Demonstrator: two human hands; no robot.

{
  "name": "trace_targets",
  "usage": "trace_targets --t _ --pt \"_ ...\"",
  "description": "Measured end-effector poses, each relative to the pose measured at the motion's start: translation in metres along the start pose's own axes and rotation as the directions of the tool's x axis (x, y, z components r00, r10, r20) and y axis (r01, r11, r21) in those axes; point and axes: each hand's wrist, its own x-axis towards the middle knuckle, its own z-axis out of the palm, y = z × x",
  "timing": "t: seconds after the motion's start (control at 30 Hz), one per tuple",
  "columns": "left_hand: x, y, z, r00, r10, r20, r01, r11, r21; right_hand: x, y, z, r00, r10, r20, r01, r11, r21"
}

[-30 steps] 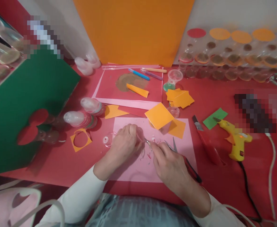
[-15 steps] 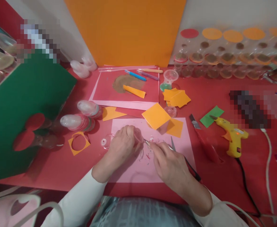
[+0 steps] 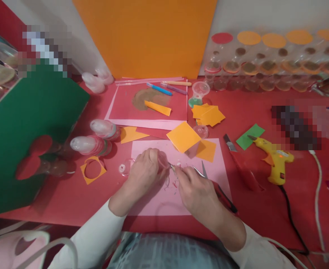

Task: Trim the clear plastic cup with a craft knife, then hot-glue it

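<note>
My left hand (image 3: 144, 166) is closed around a clear plastic cup (image 3: 162, 160) above the pink sheet (image 3: 159, 203). My right hand (image 3: 198, 188) pinches a slim metal-tipped tool (image 3: 172, 166), its point at the cup's side; most of the tool is hidden, and its exact kind cannot be made out. Scissors (image 3: 226, 198) with dark red-and-black handles lie partly under my right hand. Small cut scraps (image 3: 175, 184) are scattered between the hands. Left of my left hand lies a clear plastic piece (image 3: 122, 169) with a pink rim.
A red utility knife (image 3: 243, 166) and a yellow glue gun (image 3: 276, 160) with a black cord lie at right. Orange paper squares (image 3: 184, 137) sit beyond the hands. Stacked plastic cups (image 3: 90, 145) stand left, near a green board (image 3: 41, 123). Plastic bottle pieces (image 3: 248, 67) line the back.
My right hand has shifted slightly left, with the tool tip still at the cup. My left hand keeps its hold on the cup. The whole view has moved a little.
</note>
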Motion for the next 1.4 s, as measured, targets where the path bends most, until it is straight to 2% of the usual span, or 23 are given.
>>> trace_targets --t 0.13,0.4,0.7,0.93,1.07,1.2,1.4 --pt "-0.001 -0.001 0.002 1.000 0.018 -0.008 -0.018 1.000 -0.002 0.001 0.002 0.002 1.000 -0.016 -0.007 0.016 1.000 0.002" --pt "-0.005 -0.001 0.006 1.000 -0.023 -0.013 0.023 1.000 0.016 -0.001 0.005 -0.007 0.999 -0.004 0.042 0.001 0.998 0.070" --pt "-0.004 -0.001 0.004 1.000 0.002 -0.017 -0.002 1.000 -0.012 0.000 0.003 0.001 0.999 -0.038 -0.021 0.038 0.999 0.009" --pt "-0.003 -0.001 0.004 1.000 -0.006 -0.005 0.006 0.999 0.039 -0.002 0.006 -0.008 0.998 -0.007 0.059 0.002 0.996 0.084" --pt "-0.004 -0.001 0.005 1.000 -0.007 -0.005 0.007 1.000 0.008 -0.003 0.006 -0.008 0.995 -0.009 0.098 0.003 0.998 0.069" --pt "-0.004 -0.001 0.006 1.000 0.006 -0.018 -0.006 1.000 -0.001 -0.002 0.005 -0.006 0.995 -0.012 0.096 0.007 0.998 0.055" --pt "-0.002 0.001 0.003 1.000 0.012 0.020 -0.013 0.997 0.070 -0.003 0.002 -0.004 0.998 -0.011 0.062 0.009 1.000 0.023"
